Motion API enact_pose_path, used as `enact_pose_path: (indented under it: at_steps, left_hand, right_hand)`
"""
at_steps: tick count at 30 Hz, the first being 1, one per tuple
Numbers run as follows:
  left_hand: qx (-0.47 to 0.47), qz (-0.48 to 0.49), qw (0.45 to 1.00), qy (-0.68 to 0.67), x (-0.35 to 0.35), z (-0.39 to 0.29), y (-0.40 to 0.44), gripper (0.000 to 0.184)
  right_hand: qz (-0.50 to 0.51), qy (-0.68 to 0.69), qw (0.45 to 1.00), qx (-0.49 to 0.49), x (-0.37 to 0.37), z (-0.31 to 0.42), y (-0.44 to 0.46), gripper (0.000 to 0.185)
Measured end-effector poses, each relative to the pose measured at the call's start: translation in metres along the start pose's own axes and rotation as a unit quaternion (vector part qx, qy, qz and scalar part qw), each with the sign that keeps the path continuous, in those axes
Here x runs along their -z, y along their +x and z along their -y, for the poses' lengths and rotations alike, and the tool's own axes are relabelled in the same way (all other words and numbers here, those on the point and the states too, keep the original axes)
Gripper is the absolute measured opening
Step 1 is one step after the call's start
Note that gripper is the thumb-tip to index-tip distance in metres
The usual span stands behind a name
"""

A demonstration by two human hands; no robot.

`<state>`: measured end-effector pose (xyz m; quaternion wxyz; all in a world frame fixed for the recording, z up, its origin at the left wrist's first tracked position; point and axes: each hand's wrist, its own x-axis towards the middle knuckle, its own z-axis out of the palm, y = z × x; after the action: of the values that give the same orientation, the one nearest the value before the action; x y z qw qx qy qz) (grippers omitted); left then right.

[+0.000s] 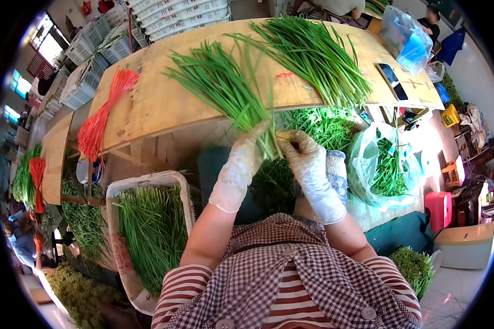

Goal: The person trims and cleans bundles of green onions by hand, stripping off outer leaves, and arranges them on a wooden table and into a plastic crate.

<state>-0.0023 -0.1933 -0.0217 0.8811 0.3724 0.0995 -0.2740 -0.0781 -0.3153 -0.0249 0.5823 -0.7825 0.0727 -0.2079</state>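
My left hand (pixel 249 147), in a whitish translucent glove, is closed around the pale lower ends of a bunch of garlic chives (pixel 219 82). The bunch's green leaves fan out over the table edge. Close beside the stalk ends, my right hand (pixel 303 154), gloved the same way, has its thumb and fingers pinched together. A thin yellowish chive leaf (pixel 285 139) shows at those fingertips, partly hidden. On the table beyond lies a larger pile of garlic chives (pixel 318 60).
The wooden table (pixel 153 82) bears red ties (pixel 107 115), a phone (pixel 392 81) and a plastic bag (pixel 405 41). A white crate (pixel 189 200) of chives stands at the lower left. An open bag (pixel 362 175) of greens sits right. Stacked white crates (pixel 184 16) stand behind.
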Motion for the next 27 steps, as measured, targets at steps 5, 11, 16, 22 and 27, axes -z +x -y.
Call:
enact_pose_path:
  at_steps: [5, 11, 16, 22, 27]
  left_hand:
    - [0.029, 0.054, 0.997, -0.037, 0.003, -0.012, -0.008, 0.026]
    - [-0.003, 0.08, 0.995, -0.062, -0.003, 0.001, -0.001, 0.022]
    - [0.024, 0.075, 0.996, -0.037, -0.008, -0.003, 0.003, 0.019]
    - [0.032, 0.17, 0.981, 0.083, 0.017, -0.008, -0.017, 0.025]
    - [0.134, 0.066, 0.835, 0.53, 0.072, -0.032, -0.098, 0.024]
  right_hand:
    - [-0.034, -0.07, 0.991, 0.111, -0.005, 0.014, 0.0, 0.016]
    - [-0.145, -0.146, 0.939, 0.277, -0.019, 0.013, -0.001, 0.028]
    - [-0.107, 0.025, 0.983, 0.148, -0.019, 0.002, 0.004, 0.012]
    - [-0.033, 0.146, 0.988, -0.03, -0.006, 0.0, 0.009, 0.044]
    - [0.152, 0.151, 0.934, -0.284, 0.005, 0.01, 0.002, 0.05]
